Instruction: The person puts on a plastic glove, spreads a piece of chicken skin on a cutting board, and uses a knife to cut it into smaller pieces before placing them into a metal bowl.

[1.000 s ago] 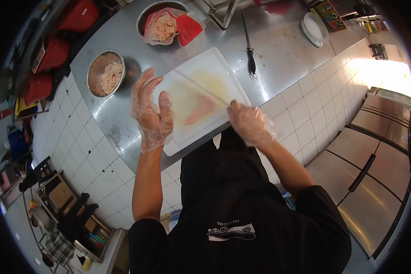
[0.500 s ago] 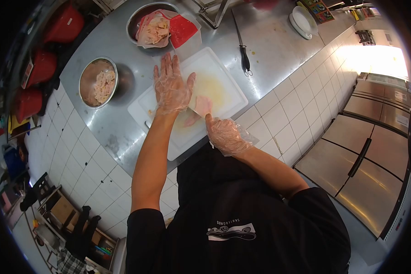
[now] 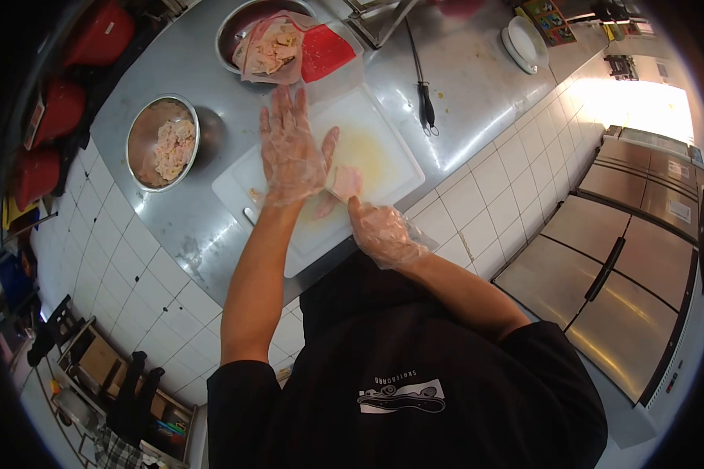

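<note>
My left hand (image 3: 289, 156), in a clear plastic glove, lies flat with fingers spread on a pale raw chicken piece (image 3: 343, 184). The meat rests on a white cutting board (image 3: 379, 144) on the steel counter. My gloved right hand (image 3: 379, 234) is closed around a knife handle at the board's near edge. It touches the near side of the meat. The blade runs in under my left palm and is almost wholly hidden.
A steel bowl of cut chicken (image 3: 164, 144) sits left of the board. Behind it a second bowl holds a plastic bag of meat (image 3: 270, 43) and a red lid (image 3: 325, 51). A sharpening steel (image 3: 424, 90) and a white plate (image 3: 524, 43) lie to the right. Steel fridge doors (image 3: 626, 289) stand lower right.
My left hand came down from above the board's left side and now lies flat on the chicken. My right hand brought the knife in level under that palm.
</note>
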Demonstrator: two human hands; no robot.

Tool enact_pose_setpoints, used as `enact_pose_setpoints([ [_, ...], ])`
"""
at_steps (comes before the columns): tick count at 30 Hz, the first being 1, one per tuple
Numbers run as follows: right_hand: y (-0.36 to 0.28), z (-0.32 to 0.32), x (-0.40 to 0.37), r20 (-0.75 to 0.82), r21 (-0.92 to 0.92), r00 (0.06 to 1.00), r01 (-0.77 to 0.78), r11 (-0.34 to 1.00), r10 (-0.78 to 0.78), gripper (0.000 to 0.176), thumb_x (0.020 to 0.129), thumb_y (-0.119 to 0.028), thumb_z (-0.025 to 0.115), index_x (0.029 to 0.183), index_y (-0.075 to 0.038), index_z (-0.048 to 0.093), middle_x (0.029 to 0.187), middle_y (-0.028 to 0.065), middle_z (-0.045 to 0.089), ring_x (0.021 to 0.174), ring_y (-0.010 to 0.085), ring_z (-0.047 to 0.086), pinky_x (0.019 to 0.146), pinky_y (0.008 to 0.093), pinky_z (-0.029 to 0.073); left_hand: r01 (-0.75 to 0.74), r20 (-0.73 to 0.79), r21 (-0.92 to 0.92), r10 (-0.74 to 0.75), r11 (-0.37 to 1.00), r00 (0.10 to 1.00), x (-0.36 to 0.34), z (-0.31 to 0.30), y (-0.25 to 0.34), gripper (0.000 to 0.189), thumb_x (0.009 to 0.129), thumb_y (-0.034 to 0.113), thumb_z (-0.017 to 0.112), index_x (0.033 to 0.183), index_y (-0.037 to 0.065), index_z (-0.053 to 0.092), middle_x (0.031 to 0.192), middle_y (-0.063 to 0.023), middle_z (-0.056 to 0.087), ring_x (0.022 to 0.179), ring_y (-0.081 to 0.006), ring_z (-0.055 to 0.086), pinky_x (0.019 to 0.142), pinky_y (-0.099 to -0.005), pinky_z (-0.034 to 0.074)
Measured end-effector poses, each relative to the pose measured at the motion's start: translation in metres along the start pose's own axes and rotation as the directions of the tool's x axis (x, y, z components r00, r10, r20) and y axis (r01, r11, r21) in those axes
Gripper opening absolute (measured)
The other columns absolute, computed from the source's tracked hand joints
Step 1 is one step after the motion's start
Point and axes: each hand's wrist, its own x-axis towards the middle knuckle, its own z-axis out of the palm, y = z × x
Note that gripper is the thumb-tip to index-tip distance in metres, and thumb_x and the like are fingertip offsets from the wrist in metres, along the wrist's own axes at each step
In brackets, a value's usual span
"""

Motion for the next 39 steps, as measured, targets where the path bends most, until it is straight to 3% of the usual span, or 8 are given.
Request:
enact_pose_setpoints([
  [5, -0.006, -0.012, 0.007, 0.071, 0.017, 0.996, -0.052, 0.998, 0.051, 0.018, 0.095, -0.006, 0.057, 0.111, 0.001, 0.052, 0.076, 0.0176, 0.068, 0.065, 0.0356, 0.072, 0.057, 0.0475, 0.058, 0.01, 0.03, 0.002, -0.01, 1.0, 1.0, 0.006, 0.002, -0.002, 0.084, 0.101, 0.049, 0.059, 0.16, -0.006, 0.034, 0.167, -0.0308, 0.03, 0.158, -0.0432, 0.024, 0.129, -0.0553, 0.017],
  [8, 0.006, 0.024, 0.003, -0.101, 0.046, 0.994, 0.055, 0.997, -0.05, 0.046, 0.091, -0.004, 0.062, 0.131, 0.013, 0.048, 0.081, 0.0203, 0.066, 0.061, 0.0381, 0.068, 0.051, 0.0499, 0.053, -0.005, 0.016, 0.005, 0.005, 1.0, 1.0, 0.003, 0.006, -0.004, 0.085, 0.102, 0.051, 0.056, 0.159, -0.007, 0.035, 0.167, -0.0313, 0.03, 0.158, -0.043, 0.025, 0.129, -0.0551, 0.017],
  [11, 0.008, 0.007, -0.021, 0.072, -0.01, 0.996, -0.05, 0.999, 0.051, 0.022, 0.094, -0.008, 0.059, 0.113, 0.001, 0.052, 0.076, 0.0198, 0.069, 0.068, 0.0395, 0.073, 0.057, 0.0476, 0.059, 0.005, 0.001, -0.011, -0.005, 1.0, 1.0, -0.006, 0.009, 0.006, 0.083, 0.102, 0.05, 0.057, 0.159, -0.007, 0.035, 0.166, -0.0322, 0.031, 0.157, -0.0441, 0.026, 0.129, -0.055, 0.018],
  [14, 0.005, -0.011, -0.007, 0.158, 0.052, 0.987, -0.039, 0.998, 0.03, 0.048, 0.095, -0.005, 0.059, 0.138, 0.01, 0.045, 0.087, 0.0243, 0.069, 0.07, 0.0421, 0.072, 0.059, 0.0538, 0.056, 0.004, 0.006, 0.025, -0.004, 1.0, 1.0, -0.004, 0.007, 0.004, 0.084, 0.102, 0.051, 0.056, 0.159, -0.008, 0.035, 0.166, -0.0323, 0.032, 0.157, -0.044, 0.027, 0.129, -0.0545, 0.018],
  [26, -0.006, -0.004, 0.013, 0.121, 0.047, 0.985, -0.133, 0.99, 0.127, 0.018, 0.094, -0.004, 0.057, 0.111, 0.002, 0.053, 0.078, 0.0245, 0.071, 0.072, 0.0425, 0.074, 0.062, 0.0525, 0.059, 0.037, -0.033, 0.067, -0.035, 0.997, 0.999, 0.0, 0.006, 0.0, 0.078, 0.101, 0.047, 0.058, 0.156, -0.007, 0.041, 0.166, -0.0296, 0.033, 0.157, -0.0427, 0.027, 0.13, -0.0517, 0.019],
  [29, -0.011, -0.01, 0.016, 0.06, 0.118, 0.994, -0.103, 0.988, 0.096, 0.017, 0.095, -0.006, 0.056, 0.111, 0.001, 0.053, 0.081, 0.0257, 0.071, 0.075, 0.0436, 0.074, 0.065, 0.0531, 0.059, -0.009, -0.2, 0.014, 0.011, 1.0, 0.98, 0.002, 0.0, -0.006, 0.062, 0.098, 0.032, 0.067, 0.145, -0.005, 0.052, 0.155, -0.028, 0.048, 0.147, -0.0433, 0.042, 0.124, -0.0524, 0.03],
  [32, -0.008, -0.003, 0.019, 0.104, 0.167, 0.986, -0.148, 0.975, 0.132, 0.019, 0.098, -0.009, 0.056, 0.111, 0.004, 0.051, 0.083, 0.0281, 0.071, 0.08, 0.0471, 0.072, 0.069, 0.0555, 0.057, 0.161, -0.418, -0.198, -0.232, 0.967, 0.878, -0.042, -0.025, 0.009, 0.045, 0.092, 0.015, 0.072, 0.132, -0.001, 0.06, 0.134, -0.0231, 0.063, 0.128, -0.0421, 0.058, 0.111, -0.0528, 0.042],
  [39, -0.002, 0.011, 0.019, 0.015, 0.177, 0.997, -0.083, 0.981, 0.081, 0.02, 0.095, -0.01, 0.059, 0.109, 0.002, 0.053, 0.083, 0.0266, 0.072, 0.081, 0.0456, 0.074, 0.07, 0.054, 0.058, 0.286, -0.081, -0.262, -0.317, 0.922, 0.945, -0.138, -0.013, 0.06, 0.037, 0.084, 0.012, 0.077, 0.119, 0.006, 0.066, 0.112, -0.0168, 0.066, 0.11, -0.0379, 0.061, 0.095, -0.051, 0.048],
])
